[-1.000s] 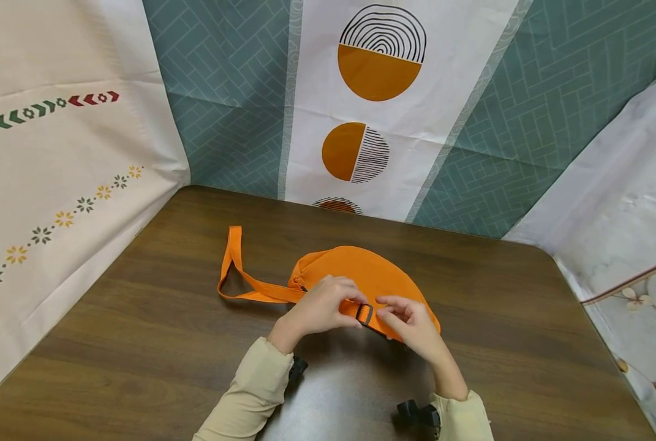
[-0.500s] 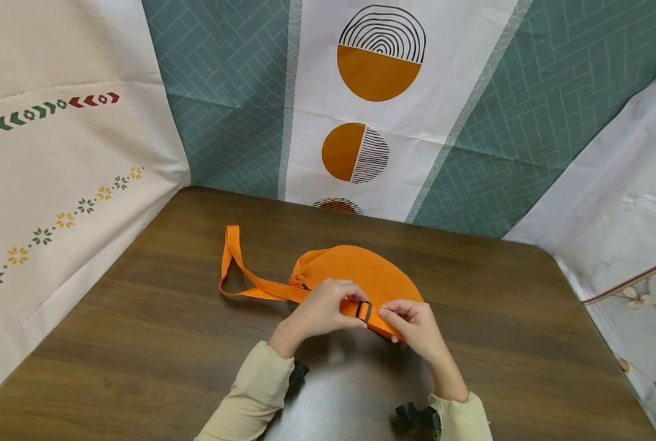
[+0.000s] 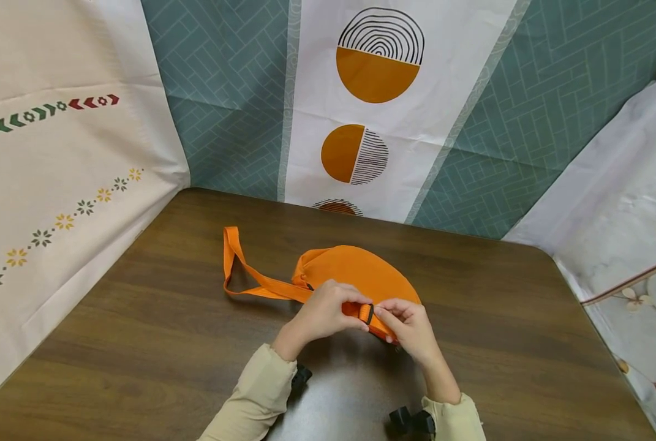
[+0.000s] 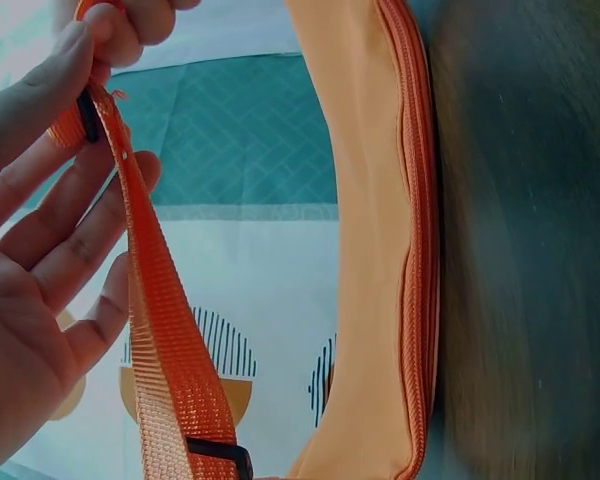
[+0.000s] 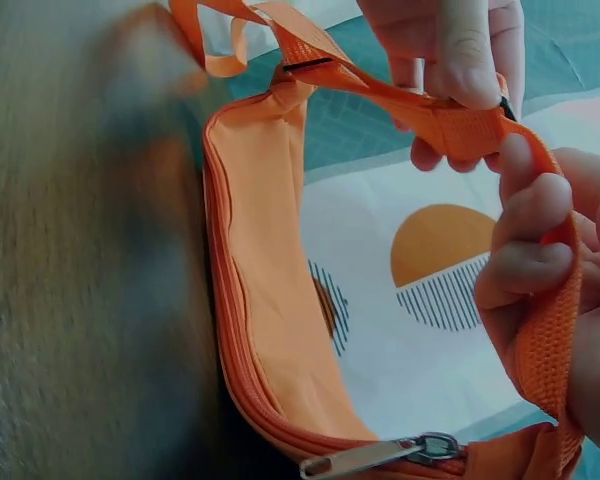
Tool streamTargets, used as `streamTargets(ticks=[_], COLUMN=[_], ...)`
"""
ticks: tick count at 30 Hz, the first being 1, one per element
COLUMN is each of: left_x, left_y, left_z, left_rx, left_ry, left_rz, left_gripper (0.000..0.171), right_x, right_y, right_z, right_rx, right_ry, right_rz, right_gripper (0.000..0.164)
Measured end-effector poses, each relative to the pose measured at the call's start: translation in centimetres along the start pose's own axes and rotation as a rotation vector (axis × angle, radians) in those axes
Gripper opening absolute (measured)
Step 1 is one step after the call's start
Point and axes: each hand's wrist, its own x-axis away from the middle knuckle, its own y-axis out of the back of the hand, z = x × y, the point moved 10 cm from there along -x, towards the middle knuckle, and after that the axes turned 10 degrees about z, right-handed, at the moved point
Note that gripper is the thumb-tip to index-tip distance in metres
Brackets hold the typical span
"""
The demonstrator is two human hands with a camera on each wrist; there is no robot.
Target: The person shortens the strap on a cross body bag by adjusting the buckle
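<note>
An orange waist bag (image 3: 361, 269) lies on the table, its strap (image 3: 272, 289) trailing left in a loop. My left hand (image 3: 328, 312) pinches the strap just left of a black slider buckle (image 3: 367, 313). On the buckle's other side, my right hand (image 3: 413, 327) pinches the webbing, fingertips at the buckle's edge. The right wrist view shows the strap (image 5: 550, 350) running through the curled right fingers (image 5: 525, 270). A second black slider (image 4: 220, 452) sits lower on the strap in the left wrist view. The bag's zipper (image 4: 415, 220) looks shut, with a metal pull (image 5: 365, 457) at one end.
The brown wooden table (image 3: 140, 318) extends around the bag. Patterned cloth (image 3: 228, 122) hangs along the back edge, with pale cloths at the left (image 3: 85, 153) and right (image 3: 625, 184). Black wrist camera mounts (image 3: 410, 421) sit by the cream sleeves (image 3: 256, 392).
My right fingers have come together on the strap and moved left, up to the buckle. The buckle has tilted, and the trailing strap has shifted slightly right.
</note>
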Motion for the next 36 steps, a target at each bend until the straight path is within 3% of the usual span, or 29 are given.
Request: streamTargets(ticks=[3, 6, 8, 11, 18, 25, 31, 36], left_x=[0.2, 0.3, 0.4, 0.5, 0.3, 0.1, 0.0, 0.1], left_y=[0.2, 0.4, 0.6, 0.7, 0.1, -0.4, -0.4, 0.0], left_z=[-0.2, -0.1, 0.0, 0.3, 0.7, 0.6, 0.2, 0.2], left_rx=[-0.056, -0.082, -0.072, -0.014, 0.167, 0.196, 0.188, 0.152], left_ry=[-0.019, -0.028, -0.024, -0.012, -0.001, -0.001, -0.003, -0.021], left_rz=[-0.011, -0.028, -0.046, -0.054, -0.028, -0.015, -0.025, -0.042], left_gripper=[0.038, 0.039, 0.040, 0.040, 0.038, 0.037, 0.036, 0.038], right_x=[0.0, 0.2, 0.3, 0.5, 0.4, 0.2, -0.1, 0.0], right_y=[-0.2, 0.0, 0.3, 0.5, 0.6, 0.3, -0.3, -0.1], right_z=[-0.2, 0.0, 0.2, 0.5, 1.0, 0.9, 1.1, 3.2], right_rx=[0.054, 0.191, 0.262, 0.265, 0.197, 0.173, 0.165, 0.209], right_ry=[-0.081, -0.151, -0.166, -0.153, -0.052, -0.002, -0.024, -0.039], right_rz=[0.084, 0.175, 0.216, 0.237, 0.136, 0.074, 0.069, 0.057], right_gripper=[0.012, 0.015, 0.015, 0.012, 0.008, 0.008, 0.009, 0.010])
